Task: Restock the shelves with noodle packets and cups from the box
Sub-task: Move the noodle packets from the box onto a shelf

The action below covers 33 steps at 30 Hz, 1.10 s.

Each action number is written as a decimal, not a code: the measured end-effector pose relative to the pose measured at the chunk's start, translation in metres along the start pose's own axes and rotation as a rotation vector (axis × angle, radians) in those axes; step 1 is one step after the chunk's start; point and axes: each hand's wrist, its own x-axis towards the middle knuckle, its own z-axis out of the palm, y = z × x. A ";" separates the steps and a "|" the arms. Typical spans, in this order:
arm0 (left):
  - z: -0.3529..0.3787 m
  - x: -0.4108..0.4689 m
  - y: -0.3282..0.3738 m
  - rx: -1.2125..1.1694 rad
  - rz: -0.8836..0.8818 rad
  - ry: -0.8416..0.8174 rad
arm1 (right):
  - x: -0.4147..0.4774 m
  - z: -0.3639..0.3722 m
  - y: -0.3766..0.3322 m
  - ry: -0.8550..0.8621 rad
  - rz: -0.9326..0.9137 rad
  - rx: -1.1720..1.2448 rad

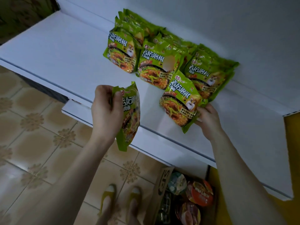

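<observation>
Green packets (155, 66), white shelf (56, 51)

Single wide-angle head cam, pitched forward and down. Shelf (56, 46) sits close in front; floor (32, 151) fills lower left.

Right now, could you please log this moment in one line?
left hand: grips raised packet | right hand: holds front packet on shelf

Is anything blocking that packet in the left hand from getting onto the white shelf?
Nothing visible does. The packet in the left hand hangs at the front edge of the shelf, and the bare space left of the standing rows lies open. The right hand holds another packet further right.
</observation>
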 end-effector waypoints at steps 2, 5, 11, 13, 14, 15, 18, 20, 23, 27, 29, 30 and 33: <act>0.006 -0.003 0.000 0.003 0.004 0.003 | 0.003 -0.005 0.000 -0.053 0.039 0.016; 0.015 -0.006 0.002 -0.007 0.022 0.005 | 0.006 -0.008 0.002 -0.097 -0.010 -0.067; 0.032 -0.006 0.011 -0.030 -0.015 0.002 | 0.013 -0.014 0.006 0.028 -0.075 -0.059; 0.039 -0.006 0.015 -0.031 -0.020 -0.006 | 0.017 -0.021 0.009 0.067 -0.088 -0.039; 0.043 -0.007 0.017 -0.034 -0.019 -0.016 | 0.019 -0.026 0.011 0.089 -0.093 -0.031; 0.047 -0.007 0.018 -0.040 -0.013 -0.028 | 0.022 -0.030 0.012 0.112 -0.099 -0.028; 0.058 -0.009 0.021 -0.057 0.003 -0.059 | 0.035 -0.042 0.011 0.163 -0.134 -0.033; 0.065 -0.008 0.021 -0.071 0.011 -0.074 | 0.046 -0.047 0.007 0.178 -0.182 -0.066; 0.072 -0.006 0.020 -0.074 0.042 -0.082 | 0.064 -0.047 -0.002 0.151 -0.250 -0.105; 0.080 -0.003 0.016 -0.079 0.083 -0.095 | 0.085 -0.040 -0.010 0.133 -0.308 -0.153; 0.082 -0.002 0.013 -0.087 0.091 -0.098 | 0.091 -0.036 -0.010 0.149 -0.332 -0.180; 0.083 -0.002 0.012 -0.092 0.089 -0.100 | 0.093 -0.035 -0.008 0.161 -0.337 -0.180; 0.085 -0.003 0.011 -0.107 0.085 -0.111 | 0.095 -0.034 -0.005 0.186 -0.336 -0.159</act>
